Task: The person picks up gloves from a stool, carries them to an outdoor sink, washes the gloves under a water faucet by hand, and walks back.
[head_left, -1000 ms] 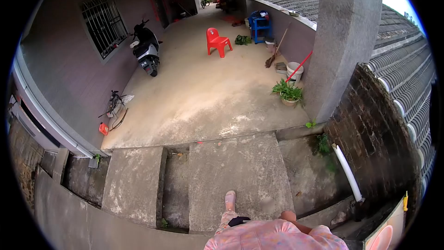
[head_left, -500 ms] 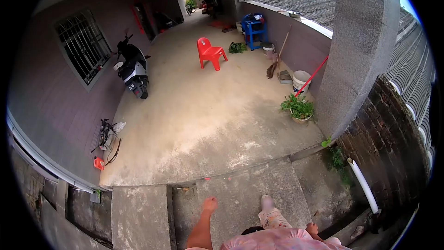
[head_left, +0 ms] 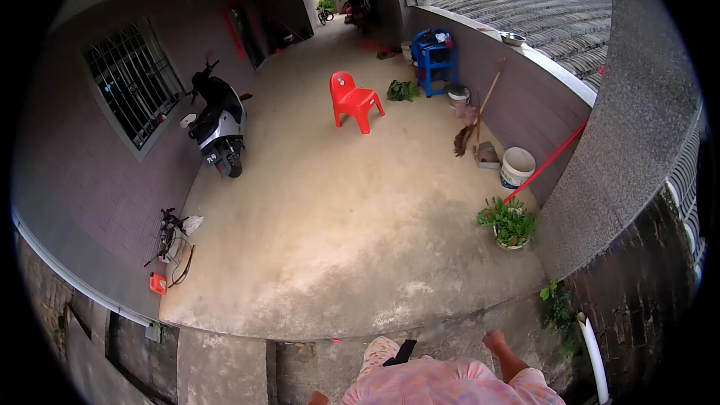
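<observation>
Head view: right hand (head_left: 494,341) empty, fingers well apart from potted plant (head_left: 509,223).

The person stands at the near edge of a concrete courtyard floor (head_left: 337,240), pink patterned clothing filling the bottom of the view. The right hand (head_left: 493,340) swings free at the side, empty and loosely curled, above the concrete step; the left hand (head_left: 318,399) barely shows at the bottom edge, too cut off to judge. Nearest the right hand is a potted plant (head_left: 510,223) beside the stone pillar (head_left: 622,150). Farther in stand a red plastic chair (head_left: 354,100), a parked scooter (head_left: 216,123) by the barred window (head_left: 133,84), a white bucket (head_left: 517,167) and a broom (head_left: 474,121) against the low wall.
</observation>
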`<action>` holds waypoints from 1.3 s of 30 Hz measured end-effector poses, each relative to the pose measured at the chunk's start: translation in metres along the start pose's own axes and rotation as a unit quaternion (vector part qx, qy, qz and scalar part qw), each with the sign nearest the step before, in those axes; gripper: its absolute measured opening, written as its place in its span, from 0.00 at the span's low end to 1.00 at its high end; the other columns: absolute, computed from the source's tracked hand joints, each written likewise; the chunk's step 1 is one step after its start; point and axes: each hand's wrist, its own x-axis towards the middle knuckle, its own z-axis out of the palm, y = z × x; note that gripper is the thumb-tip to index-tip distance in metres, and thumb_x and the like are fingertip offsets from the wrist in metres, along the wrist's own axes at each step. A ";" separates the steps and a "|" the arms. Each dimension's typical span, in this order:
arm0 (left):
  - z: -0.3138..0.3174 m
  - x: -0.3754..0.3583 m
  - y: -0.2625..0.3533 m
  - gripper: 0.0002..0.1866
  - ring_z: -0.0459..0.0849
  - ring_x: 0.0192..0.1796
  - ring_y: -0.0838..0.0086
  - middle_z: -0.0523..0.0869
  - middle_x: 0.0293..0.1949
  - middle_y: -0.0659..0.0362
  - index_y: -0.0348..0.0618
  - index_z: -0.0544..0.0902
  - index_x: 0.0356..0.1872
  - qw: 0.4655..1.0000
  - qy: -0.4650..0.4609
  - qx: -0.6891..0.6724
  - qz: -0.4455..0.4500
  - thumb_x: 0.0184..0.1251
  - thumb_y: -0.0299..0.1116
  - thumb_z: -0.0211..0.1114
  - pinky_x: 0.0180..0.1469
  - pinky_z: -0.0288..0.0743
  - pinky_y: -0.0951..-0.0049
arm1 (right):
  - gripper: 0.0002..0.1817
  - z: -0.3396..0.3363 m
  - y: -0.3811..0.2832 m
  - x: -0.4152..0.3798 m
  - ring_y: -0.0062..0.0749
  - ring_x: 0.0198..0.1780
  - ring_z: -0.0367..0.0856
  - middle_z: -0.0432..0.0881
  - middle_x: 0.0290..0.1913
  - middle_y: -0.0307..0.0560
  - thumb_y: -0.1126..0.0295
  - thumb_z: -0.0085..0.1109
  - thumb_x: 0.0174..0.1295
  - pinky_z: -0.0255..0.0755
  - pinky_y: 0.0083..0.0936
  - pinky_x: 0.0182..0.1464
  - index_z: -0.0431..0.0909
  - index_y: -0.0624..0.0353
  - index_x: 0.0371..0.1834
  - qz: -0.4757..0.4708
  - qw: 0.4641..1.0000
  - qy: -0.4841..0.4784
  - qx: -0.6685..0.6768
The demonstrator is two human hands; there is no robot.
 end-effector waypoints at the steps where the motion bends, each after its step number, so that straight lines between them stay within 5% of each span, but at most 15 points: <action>1: -0.016 0.002 0.004 0.10 0.80 0.28 0.64 0.81 0.26 0.54 0.43 0.80 0.22 0.999 -0.006 -0.015 -0.027 0.49 0.35 0.51 0.29 0.72 0.65 | 0.12 -0.022 -0.033 0.014 0.39 0.34 0.79 0.80 0.28 0.51 0.66 0.48 0.44 0.71 0.30 0.40 0.79 0.57 0.29 -0.019 0.999 0.004 0.045; 4: -0.065 0.033 0.019 0.10 0.80 0.27 0.68 0.82 0.25 0.57 0.44 0.80 0.20 0.996 -0.022 -0.036 -0.076 0.50 0.34 0.51 0.27 0.72 0.67 | 0.13 -0.047 -0.096 0.077 0.41 0.35 0.79 0.79 0.31 0.52 0.64 0.50 0.43 0.71 0.29 0.40 0.79 0.57 0.29 -0.120 0.992 0.032 0.028; 7: -0.125 0.084 0.028 0.10 0.80 0.25 0.72 0.82 0.24 0.60 0.45 0.80 0.18 0.998 -0.037 -0.002 -0.059 0.50 0.33 0.51 0.25 0.71 0.69 | 0.13 -0.060 -0.149 0.114 0.43 0.37 0.78 0.79 0.33 0.52 0.63 0.51 0.43 0.71 0.31 0.40 0.80 0.56 0.29 -0.101 0.990 0.038 0.088; 11: -0.259 0.188 0.054 0.11 0.80 0.23 0.77 0.83 0.22 0.63 0.46 0.80 0.16 0.939 -0.055 0.322 0.107 0.51 0.32 0.51 0.21 0.71 0.71 | 0.16 -0.036 -0.166 0.158 0.44 0.38 0.78 0.80 0.31 0.53 0.61 0.55 0.42 0.70 0.34 0.42 0.79 0.59 0.33 -0.023 0.999 -0.017 0.040; 12: -0.312 0.191 0.084 0.13 0.79 0.19 0.76 0.81 0.16 0.62 0.43 0.79 0.13 0.997 0.051 0.051 0.022 0.51 0.29 0.48 0.20 0.71 0.71 | 0.18 -0.035 -0.177 0.158 0.48 0.41 0.76 0.78 0.35 0.56 0.59 0.53 0.44 0.69 0.35 0.43 0.77 0.59 0.36 0.038 0.997 -0.014 0.064; 13: -0.367 0.194 0.123 0.12 0.79 0.18 0.75 0.80 0.16 0.59 0.41 0.79 0.16 0.996 0.059 -0.057 -0.028 0.50 0.28 0.46 0.20 0.72 0.71 | 0.21 -0.036 -0.193 0.157 0.51 0.43 0.74 0.76 0.40 0.58 0.58 0.52 0.45 0.68 0.36 0.45 0.75 0.58 0.40 0.098 0.991 -0.009 0.088; 14: -0.397 0.235 0.133 0.12 0.79 0.17 0.69 0.79 0.13 0.56 0.39 0.78 0.16 0.979 0.160 -0.110 0.061 0.49 0.31 0.47 0.28 0.74 0.67 | 0.21 -0.044 -0.216 0.154 0.51 0.43 0.74 0.76 0.40 0.58 0.58 0.52 0.45 0.68 0.36 0.45 0.75 0.58 0.40 0.100 0.991 -0.011 0.087; 17: -0.507 0.269 0.225 0.12 0.78 0.39 0.56 0.80 0.34 0.47 0.41 0.80 0.25 0.929 0.302 -0.166 0.137 0.49 0.32 0.47 0.43 0.71 0.62 | 0.23 -0.055 -0.265 0.167 0.53 0.47 0.71 0.74 0.41 0.62 0.54 0.52 0.48 0.66 0.36 0.48 0.72 0.58 0.44 -0.020 0.994 0.051 0.093; 19: -0.560 0.281 0.284 0.13 0.78 0.39 0.56 0.80 0.33 0.48 0.41 0.80 0.27 0.913 0.314 -0.157 0.207 0.51 0.33 0.46 0.43 0.71 0.62 | 0.23 -0.056 -0.277 0.209 0.52 0.47 0.70 0.74 0.38 0.62 0.54 0.51 0.50 0.65 0.36 0.50 0.71 0.58 0.45 -0.152 0.970 -0.113 0.150; 20: -0.577 0.287 0.313 0.13 0.78 0.38 0.56 0.80 0.32 0.48 0.41 0.80 0.29 0.907 0.307 -0.186 0.221 0.51 0.34 0.47 0.43 0.71 0.63 | 0.20 -0.042 -0.259 0.233 0.48 0.45 0.72 0.75 0.38 0.57 0.57 0.51 0.50 0.65 0.34 0.48 0.73 0.56 0.43 -0.417 0.909 -0.020 0.002; 24: -0.601 0.306 0.392 0.13 0.78 0.40 0.58 0.80 0.34 0.49 0.41 0.79 0.32 0.917 0.202 -0.219 0.265 0.52 0.35 0.48 0.44 0.71 0.66 | 0.19 -0.087 -0.305 0.285 0.47 0.45 0.72 0.75 0.38 0.57 0.57 0.51 0.50 0.65 0.33 0.48 0.74 0.57 0.41 -0.136 0.972 -0.158 0.108; 29: -0.593 0.321 0.392 0.15 0.77 0.44 0.59 0.80 0.38 0.50 0.41 0.79 0.33 0.936 0.091 0.091 0.329 0.53 0.40 0.50 0.47 0.69 0.66 | 0.19 -0.167 -0.336 0.352 0.47 0.44 0.72 0.76 0.38 0.57 0.56 0.51 0.50 0.65 0.33 0.47 0.74 0.58 0.40 -0.063 0.972 -0.167 0.151; 31: -0.595 0.349 0.377 0.17 0.76 0.45 0.59 0.79 0.40 0.49 0.41 0.80 0.32 0.917 -0.044 0.256 0.303 0.54 0.43 0.50 0.48 0.69 0.65 | 0.19 -0.197 -0.344 0.379 0.47 0.44 0.73 0.76 0.37 0.57 0.56 0.51 0.50 0.65 0.33 0.47 0.75 0.58 0.39 -0.054 0.971 -0.167 0.162; 34: -0.629 0.356 0.401 0.17 0.76 0.45 0.60 0.79 0.40 0.49 0.41 0.80 0.33 0.966 -0.036 0.181 0.182 0.54 0.44 0.51 0.48 0.69 0.66 | 0.19 -0.234 -0.357 0.419 0.46 0.44 0.73 0.76 0.37 0.57 0.55 0.51 0.50 0.66 0.32 0.47 0.75 0.59 0.38 -0.044 0.968 -0.167 0.181; 39: -0.687 0.381 0.458 0.18 0.77 0.45 0.62 0.79 0.40 0.49 0.40 0.80 0.33 0.991 0.024 0.041 0.123 0.54 0.45 0.51 0.48 0.68 0.67 | 0.20 -0.278 -0.377 0.475 0.46 0.44 0.73 0.76 0.37 0.58 0.55 0.52 0.50 0.66 0.32 0.46 0.75 0.60 0.37 -0.038 0.962 -0.190 0.192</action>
